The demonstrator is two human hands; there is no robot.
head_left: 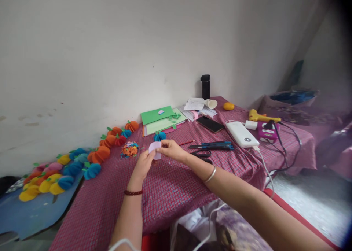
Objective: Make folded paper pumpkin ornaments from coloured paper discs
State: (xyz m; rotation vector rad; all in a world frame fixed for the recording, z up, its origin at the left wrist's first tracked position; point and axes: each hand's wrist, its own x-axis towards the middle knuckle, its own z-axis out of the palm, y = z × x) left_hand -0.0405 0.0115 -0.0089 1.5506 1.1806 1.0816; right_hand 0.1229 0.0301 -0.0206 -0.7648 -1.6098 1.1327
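Observation:
My left hand (143, 163) and my right hand (172, 149) meet above the checked red cloth (170, 185) and both pinch a small pale lilac paper circle (154, 149). The fingers of each hand are closed on its edges. Just beyond the paper lies a blue paper pumpkin (160, 136). A heap of small coloured paper bits (129, 149) sits to the left of my hands. Black scissors (202, 154) and a red pencil (187, 142) lie right of my right hand.
Several paper pumpkins in orange, blue, yellow and pink (82, 159) line the wall at left. Green card sheets (158, 115), a phone (210, 124), a white power bank (242, 133), a blue cutter (214, 145), a yellow glue gun (260, 116) and a black flask (205, 86) lie further back.

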